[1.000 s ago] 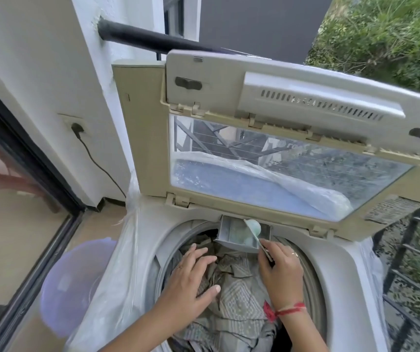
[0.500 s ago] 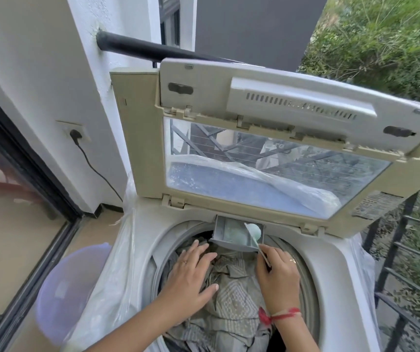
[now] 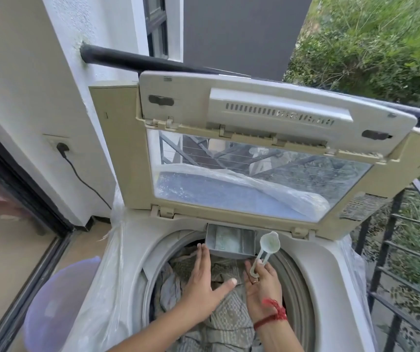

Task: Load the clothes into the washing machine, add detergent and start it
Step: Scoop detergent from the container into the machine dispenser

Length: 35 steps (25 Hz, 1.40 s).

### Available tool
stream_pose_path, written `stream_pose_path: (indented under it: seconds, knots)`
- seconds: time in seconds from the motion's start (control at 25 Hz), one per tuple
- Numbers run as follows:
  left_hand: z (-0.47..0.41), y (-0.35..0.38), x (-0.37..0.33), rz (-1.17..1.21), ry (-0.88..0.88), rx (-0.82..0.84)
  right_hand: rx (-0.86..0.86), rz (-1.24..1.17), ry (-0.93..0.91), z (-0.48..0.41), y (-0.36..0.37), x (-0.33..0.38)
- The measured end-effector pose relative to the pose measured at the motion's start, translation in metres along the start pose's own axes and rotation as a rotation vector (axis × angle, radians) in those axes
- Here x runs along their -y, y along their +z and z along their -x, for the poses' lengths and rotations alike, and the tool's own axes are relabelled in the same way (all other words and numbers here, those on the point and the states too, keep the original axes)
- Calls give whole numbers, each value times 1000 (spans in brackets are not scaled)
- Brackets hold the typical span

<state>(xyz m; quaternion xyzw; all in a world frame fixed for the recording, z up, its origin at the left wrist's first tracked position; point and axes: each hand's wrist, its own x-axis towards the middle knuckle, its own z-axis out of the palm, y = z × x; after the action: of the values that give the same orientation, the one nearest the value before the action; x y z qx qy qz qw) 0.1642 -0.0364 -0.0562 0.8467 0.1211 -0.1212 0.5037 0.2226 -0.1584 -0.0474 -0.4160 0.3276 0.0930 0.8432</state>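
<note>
The top-loading washing machine [image 3: 328, 280] stands with its lid [image 3: 254, 153] raised. Grey patterned clothes [image 3: 229, 316] fill the drum. A grey detergent drawer [image 3: 230, 241] is pulled out at the back rim, with pale powder inside. My right hand [image 3: 262, 288] holds a small white scoop [image 3: 267, 246] by its handle, the bowl upright just right of the drawer. My left hand [image 3: 203, 278] is flat and open over the clothes, its fingertips touching the drawer's front left corner.
A purple plastic basin [image 3: 56, 308] sits on the floor to the left. Clear plastic sheeting [image 3: 102, 288] drapes the machine's sides. A wall socket with a black cable [image 3: 63, 148] is on the left wall. Black railing [image 3: 406, 275] runs along the right.
My right hand has lifted the scoop out of the drawer and turned it upright beside it. My left hand has reached forward to the drawer's front corner.
</note>
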Motion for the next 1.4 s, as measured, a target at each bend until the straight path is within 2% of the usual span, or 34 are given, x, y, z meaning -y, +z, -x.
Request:
stream_pose_path:
  seconds: [0.24,0.56,1.08,1.16,1.28,1.4]
  knots:
    - [-14,2,2,-72,79,-49,-10,42,-48,-6,10,-4]
    - [-40,9,-12,-136,27,-152,39,-2,-40,-17,24,-8]
    - [-51,8,-36,-460,-244,-123,115,-27,-8,-27,30,-5]
    - [-51,10,-47,-436,-293,-135,128,-11,67,-38,24,-4]
    - [-51,10,-73,-254,-395,-118,138,102,201,-45,18,4]
    - [-40,-5,-79,-101,-435,-65,186,175,227,-21,16,14]
